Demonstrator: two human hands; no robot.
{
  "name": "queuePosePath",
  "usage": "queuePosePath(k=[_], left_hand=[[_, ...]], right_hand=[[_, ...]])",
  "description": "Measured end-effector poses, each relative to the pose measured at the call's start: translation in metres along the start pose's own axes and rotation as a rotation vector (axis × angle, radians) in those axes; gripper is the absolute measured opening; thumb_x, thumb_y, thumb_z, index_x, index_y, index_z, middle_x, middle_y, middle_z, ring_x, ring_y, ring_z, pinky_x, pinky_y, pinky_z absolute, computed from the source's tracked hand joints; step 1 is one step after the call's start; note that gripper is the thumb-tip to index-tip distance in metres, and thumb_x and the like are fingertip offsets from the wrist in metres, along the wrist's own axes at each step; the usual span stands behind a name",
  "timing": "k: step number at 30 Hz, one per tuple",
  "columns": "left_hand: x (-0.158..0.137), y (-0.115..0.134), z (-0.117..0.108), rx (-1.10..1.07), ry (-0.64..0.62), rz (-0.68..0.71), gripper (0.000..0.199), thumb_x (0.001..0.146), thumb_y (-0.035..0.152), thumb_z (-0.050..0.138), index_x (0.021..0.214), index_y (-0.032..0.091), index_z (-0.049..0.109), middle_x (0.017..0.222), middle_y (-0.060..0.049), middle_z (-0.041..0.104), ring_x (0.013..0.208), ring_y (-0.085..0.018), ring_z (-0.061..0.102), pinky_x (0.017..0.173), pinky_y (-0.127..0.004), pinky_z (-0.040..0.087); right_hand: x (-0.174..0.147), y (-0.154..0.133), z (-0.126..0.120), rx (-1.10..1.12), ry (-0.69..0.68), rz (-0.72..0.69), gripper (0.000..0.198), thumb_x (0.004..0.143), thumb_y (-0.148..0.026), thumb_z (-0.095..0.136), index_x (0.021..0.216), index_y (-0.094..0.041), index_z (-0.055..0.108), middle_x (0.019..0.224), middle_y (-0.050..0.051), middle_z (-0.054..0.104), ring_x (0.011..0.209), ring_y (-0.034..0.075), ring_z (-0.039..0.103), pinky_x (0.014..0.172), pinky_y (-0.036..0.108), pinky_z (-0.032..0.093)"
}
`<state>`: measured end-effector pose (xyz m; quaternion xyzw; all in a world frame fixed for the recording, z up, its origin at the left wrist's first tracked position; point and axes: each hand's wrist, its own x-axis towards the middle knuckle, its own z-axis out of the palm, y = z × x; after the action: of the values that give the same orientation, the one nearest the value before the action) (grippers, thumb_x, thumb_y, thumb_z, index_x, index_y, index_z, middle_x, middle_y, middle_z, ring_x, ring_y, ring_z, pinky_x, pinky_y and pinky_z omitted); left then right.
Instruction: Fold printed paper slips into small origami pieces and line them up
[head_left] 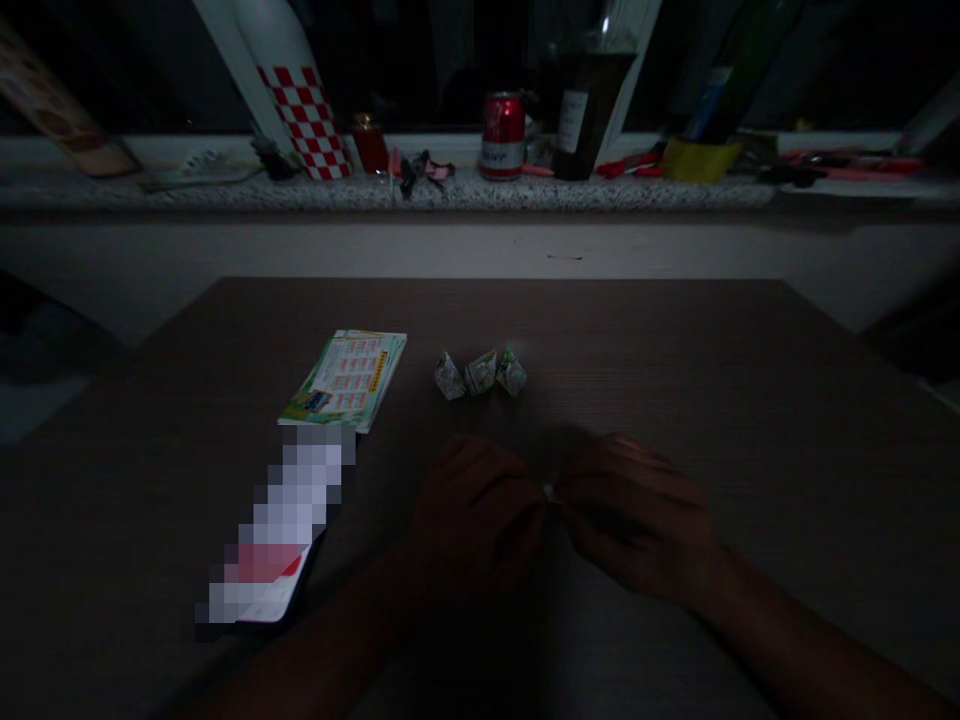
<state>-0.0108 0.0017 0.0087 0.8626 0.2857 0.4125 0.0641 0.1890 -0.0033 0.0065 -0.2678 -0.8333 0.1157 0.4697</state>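
Note:
Over the front of the table, my left hand point(480, 500) and my right hand point(637, 505) meet with fingertips pinched. Between them shows a small pale piece of paper point(552, 494); its shape is mostly hidden by my fingers and the dim light. Just beyond my hands, three small folded paper pieces stand in a row: a left one point(450, 378), a middle one point(481, 373) and a right one point(511, 373). Left of these lies a stack of printed paper sheets point(349, 375) with a calendar on top.
A phone point(270, 595) with a lit, partly blurred screen lies left of my hands on the dark wooden table point(675, 340). Behind, the granite windowsill point(450, 200) holds a checkered bottle point(307, 120), a red can point(502, 135), a dark bottle point(589, 115) and small items.

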Motion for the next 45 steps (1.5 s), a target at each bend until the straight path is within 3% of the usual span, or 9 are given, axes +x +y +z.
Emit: queuePosePath(k=[19, 38, 45], left_hand=[[0.004, 0.004, -0.002, -0.100, -0.042, 0.015, 0.011, 0.078, 0.008, 0.057, 0.083, 0.018, 0.057, 0.078, -0.003, 0.066, 0.073, -0.017, 0.059, 0.071, -0.034, 0.045], [0.003, 0.003, -0.012, -0.156, 0.034, -0.031, 0.014, 0.077, 0.007, 0.057, 0.086, 0.018, 0.057, 0.075, -0.003, 0.064, 0.072, -0.016, 0.058, 0.067, -0.032, 0.050], [0.001, 0.002, -0.014, -0.195, 0.033, -0.050, 0.013, 0.079, 0.008, 0.055, 0.087, 0.018, 0.058, 0.077, -0.004, 0.064, 0.072, -0.016, 0.059, 0.067, -0.031, 0.050]], right_hand=[[0.001, -0.002, 0.001, -0.056, -0.077, -0.053, 0.018, 0.076, -0.008, 0.064, 0.091, -0.018, 0.063, 0.078, 0.005, 0.069, 0.070, 0.018, 0.063, 0.066, 0.036, 0.051], [0.002, 0.000, -0.004, -0.066, -0.029, 0.001, 0.017, 0.074, -0.007, 0.063, 0.088, -0.018, 0.063, 0.074, 0.004, 0.068, 0.067, 0.019, 0.064, 0.065, 0.036, 0.052], [0.000, 0.001, -0.006, -0.052, -0.017, 0.000, 0.027, 0.072, -0.004, 0.065, 0.096, -0.015, 0.062, 0.077, 0.008, 0.068, 0.071, 0.021, 0.064, 0.065, 0.038, 0.053]])
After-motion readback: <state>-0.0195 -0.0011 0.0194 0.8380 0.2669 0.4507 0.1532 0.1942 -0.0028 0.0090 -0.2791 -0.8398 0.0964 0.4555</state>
